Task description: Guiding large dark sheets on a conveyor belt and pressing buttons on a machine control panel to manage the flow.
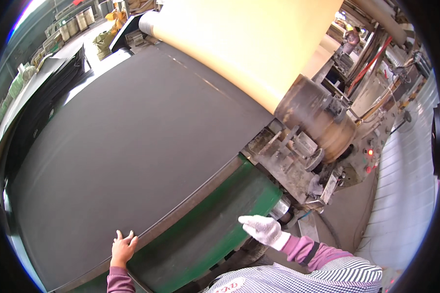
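Note:
My left hand (124,248), bare, rests its spread fingertips on the near edge of a wide dark grey sheet (146,127). Nothing is gripped in it. My right hand (264,229) wears a whitish knit glove and hovers over the right end of a green-edged belt or roller (200,229), its fingers stretched out to the left and holding nothing I can see. That belt lies just below the sheet's near edge. At the far side, the dark sheet meets a large roll with a bright yellowish web (239,39) coming down over it.
A worn metal drum (318,117) and brackets stand at the roll's right end. Past them, a control panel (366,158) has a lit red lamp. Stacked dark sheets (58,83) lie far left. Another person (351,39) is at the back right.

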The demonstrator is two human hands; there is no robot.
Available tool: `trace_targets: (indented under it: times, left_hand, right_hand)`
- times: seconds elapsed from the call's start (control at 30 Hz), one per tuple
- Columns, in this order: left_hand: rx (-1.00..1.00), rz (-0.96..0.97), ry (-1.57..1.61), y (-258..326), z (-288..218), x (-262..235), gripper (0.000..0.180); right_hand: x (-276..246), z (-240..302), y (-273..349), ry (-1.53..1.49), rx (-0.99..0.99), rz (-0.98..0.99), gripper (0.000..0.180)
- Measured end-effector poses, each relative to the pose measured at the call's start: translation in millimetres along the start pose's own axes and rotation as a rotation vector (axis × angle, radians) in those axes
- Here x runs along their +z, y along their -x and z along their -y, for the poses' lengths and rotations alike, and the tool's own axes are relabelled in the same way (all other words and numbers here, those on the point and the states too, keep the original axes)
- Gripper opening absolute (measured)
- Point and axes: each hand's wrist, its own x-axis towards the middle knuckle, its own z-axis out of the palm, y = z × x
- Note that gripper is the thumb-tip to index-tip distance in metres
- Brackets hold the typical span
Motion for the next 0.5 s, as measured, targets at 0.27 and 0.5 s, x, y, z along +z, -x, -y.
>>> trace_targets:
  times: [0.27,0.5]
  left_hand:
    - [0.202,-0.027,-0.05,-34.6,-108.2,27.4,0.061]
    - [-0.004,-0.486,0.119,-24.6,40.4,33.8,0.044]
  right_hand:
    - [-107.6,201.4,-92.8,-0.407,-0.683,0.008,0.012]
    - [-210.3,355.7,-91.2,-0.682,-0.874,0.723,0.029]
